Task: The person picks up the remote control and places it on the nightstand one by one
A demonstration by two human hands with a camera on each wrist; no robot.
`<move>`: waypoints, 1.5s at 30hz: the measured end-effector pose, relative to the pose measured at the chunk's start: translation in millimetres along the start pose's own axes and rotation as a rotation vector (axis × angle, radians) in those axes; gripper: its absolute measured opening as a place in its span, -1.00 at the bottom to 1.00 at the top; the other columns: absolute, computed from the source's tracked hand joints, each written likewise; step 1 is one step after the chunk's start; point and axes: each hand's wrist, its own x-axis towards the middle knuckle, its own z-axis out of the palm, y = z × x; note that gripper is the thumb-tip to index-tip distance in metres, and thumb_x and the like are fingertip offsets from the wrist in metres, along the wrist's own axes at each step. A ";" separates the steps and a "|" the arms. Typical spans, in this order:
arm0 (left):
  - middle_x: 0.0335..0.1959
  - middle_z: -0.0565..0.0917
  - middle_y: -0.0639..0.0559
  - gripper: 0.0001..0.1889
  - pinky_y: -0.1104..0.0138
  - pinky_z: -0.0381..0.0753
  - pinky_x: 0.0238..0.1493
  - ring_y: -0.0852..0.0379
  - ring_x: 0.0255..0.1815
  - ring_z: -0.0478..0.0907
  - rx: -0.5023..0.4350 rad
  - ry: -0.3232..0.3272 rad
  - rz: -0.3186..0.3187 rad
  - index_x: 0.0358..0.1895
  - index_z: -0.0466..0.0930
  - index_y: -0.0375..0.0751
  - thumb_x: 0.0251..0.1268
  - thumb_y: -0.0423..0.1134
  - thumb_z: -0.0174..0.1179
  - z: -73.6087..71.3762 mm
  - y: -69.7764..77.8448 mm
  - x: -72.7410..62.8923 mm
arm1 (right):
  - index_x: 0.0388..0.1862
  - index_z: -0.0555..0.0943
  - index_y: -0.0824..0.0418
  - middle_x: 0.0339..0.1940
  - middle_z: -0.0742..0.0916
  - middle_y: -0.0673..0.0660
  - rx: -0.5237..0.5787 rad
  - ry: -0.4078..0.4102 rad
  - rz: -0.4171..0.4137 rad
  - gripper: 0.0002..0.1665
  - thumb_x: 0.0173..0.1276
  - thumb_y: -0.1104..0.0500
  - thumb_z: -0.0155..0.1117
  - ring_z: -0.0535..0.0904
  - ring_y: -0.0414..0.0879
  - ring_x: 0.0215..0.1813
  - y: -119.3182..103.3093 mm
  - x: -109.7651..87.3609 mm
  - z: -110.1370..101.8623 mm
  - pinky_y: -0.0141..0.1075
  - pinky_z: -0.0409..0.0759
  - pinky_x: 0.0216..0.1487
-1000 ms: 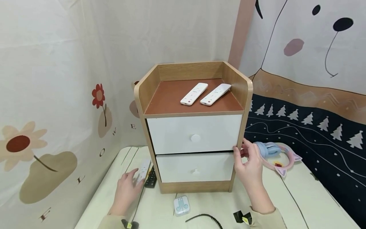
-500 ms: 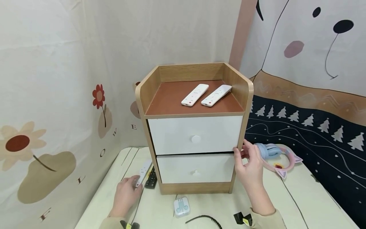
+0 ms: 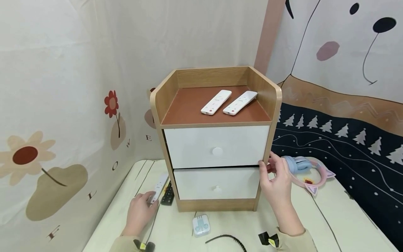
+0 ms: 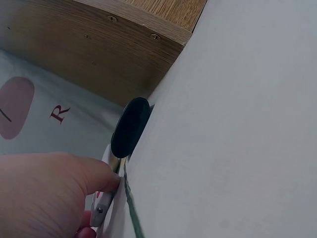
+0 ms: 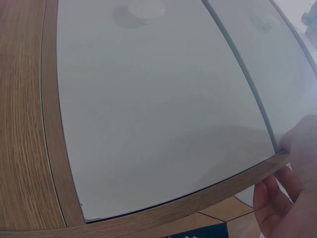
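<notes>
A small wooden cabinet point(image 3: 217, 205) with two white drawers stands in the middle of the head view. At its left, my left hand point(image 3: 138, 214) pinches the near end of a white remote control point(image 3: 162, 183) lying along the table. The left wrist view shows my thumb over that remote's end, with a black remote's dark end point(image 4: 131, 128) just beyond. My right hand point(image 3: 277, 182) grips the cabinet's right front edge, thumb on the front and fingers behind the side panel. Two more white remotes, a left one point(image 3: 216, 102) and a right one point(image 3: 240, 103), lie on the brown top.
The black remote point(image 3: 168, 194) lies against the cabinet's left side. In front are a clear earphone case point(image 3: 201, 225) and a black coiled cable point(image 3: 228, 237). Pink and blue cat-ear headphones point(image 3: 310, 175) lie right of my right hand. Fabric-covered walls point(image 3: 78, 115) enclose the table.
My left fingers have come together on the white remote, after being spread beside it. My right hand keeps its grip on the cabinet edge. The head view has shifted slightly.
</notes>
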 end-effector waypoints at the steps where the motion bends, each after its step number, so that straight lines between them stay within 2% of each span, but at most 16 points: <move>1: 0.16 0.73 -0.31 -0.48 -0.19 0.68 0.15 -0.24 0.16 0.66 0.000 0.002 0.001 0.39 0.68 -0.23 0.44 -0.12 0.38 0.0 0.2 0.1 | 0.39 0.59 0.44 -0.11 0.68 0.31 0.000 0.000 0.000 -0.48 0.48 0.41 0.40 0.47 -0.46 -0.13 0.3 0.1 0.0 -0.79 0.47 -0.01; 6: 0.09 0.76 -0.26 -0.50 -0.17 0.70 0.12 -0.18 0.09 0.68 -0.001 0.012 0.001 0.34 0.71 -0.24 0.41 -0.13 0.38 -0.5 1.3 0.7 | 0.37 0.59 0.46 -0.10 0.67 0.33 -0.002 -0.007 0.013 -0.49 0.48 0.39 0.42 0.46 -0.51 -0.11 2.1 0.4 0.3 -0.80 0.46 -0.01; 10: -0.03 0.76 -0.19 -0.50 -0.06 0.72 -0.02 -0.07 -0.05 0.67 -0.011 0.004 -0.023 0.32 0.73 -0.24 0.37 -0.14 0.39 -1.1 1.7 1.6 | 0.36 0.59 0.47 -0.10 0.67 0.34 -0.002 -0.007 0.019 -0.49 0.47 0.39 0.42 0.45 -0.53 -0.11 3.9 -0.1 0.9 -0.80 0.46 -0.01; 14: -0.13 0.73 -0.11 -0.48 0.15 0.62 -0.21 0.03 -0.18 0.60 -0.032 -0.017 -0.053 0.32 0.73 -0.23 0.31 -0.15 0.41 -0.1 1.5 2.5 | 0.37 0.58 0.47 -0.10 0.66 0.35 -0.005 -0.013 0.031 -0.48 0.48 0.38 0.42 0.46 -0.52 -0.11 4.8 -1.3 0.1 -0.81 0.45 0.00; 18: -0.17 0.73 -0.06 -0.47 0.27 0.50 -0.27 0.07 -0.24 0.56 -0.057 -0.031 -0.053 0.32 0.74 -0.19 0.28 -0.15 0.43 3.8 2.0 3.3 | 0.37 0.58 0.46 -0.09 0.66 0.35 -0.007 -0.011 0.040 -0.47 0.47 0.39 0.42 0.46 -0.53 -0.10 5.4 -2.9 -3.3 -0.82 0.44 0.01; 22: -0.13 0.77 -0.07 -0.49 0.23 0.55 -0.22 0.06 -0.20 0.59 -0.084 -0.034 -0.061 0.30 0.76 -0.17 0.27 -0.15 0.43 5.9 4.1 2.8 | 0.37 0.58 0.46 -0.09 0.66 0.35 0.004 0.007 0.032 -0.47 0.46 0.41 0.42 0.46 -0.53 -0.11 5.8 -4.3 -3.8 -0.82 0.45 0.01; 29: 0.02 0.81 -0.20 -0.49 -0.09 0.71 0.06 -0.05 -0.02 0.70 -0.122 -0.036 -0.093 0.30 0.76 -0.18 0.28 -0.16 0.43 5.2 4.8 -3.4 | 0.38 0.61 0.41 -0.10 0.68 0.32 0.019 0.014 -0.001 -0.49 0.47 0.41 0.38 0.47 -0.44 -0.16 3.2 -3.7 3.9 -0.77 0.47 -0.04; 37: 0.02 0.80 -0.19 -0.49 0.01 0.72 -0.02 -0.01 -0.05 0.68 -0.141 -0.022 -0.088 0.31 0.76 -0.16 0.27 -0.16 0.44 1.4 3.1 -2.2 | 0.37 0.61 0.40 -0.09 0.69 0.32 0.023 0.018 -0.009 -0.50 0.48 0.39 0.38 0.51 -0.32 -0.19 3.0 0.9 7.5 -0.75 0.47 -0.05; 45: 0.00 0.82 -0.15 -0.51 0.05 0.69 -0.03 0.00 -0.08 0.68 -0.137 -0.006 -0.077 0.28 0.79 -0.13 0.26 -0.15 0.45 -1.2 5.1 1.5 | 0.37 0.61 0.40 -0.09 0.69 0.33 0.034 0.027 -0.006 -0.49 0.46 0.40 0.38 0.50 -0.36 -0.17 4.5 0.4 6.2 -0.76 0.48 -0.03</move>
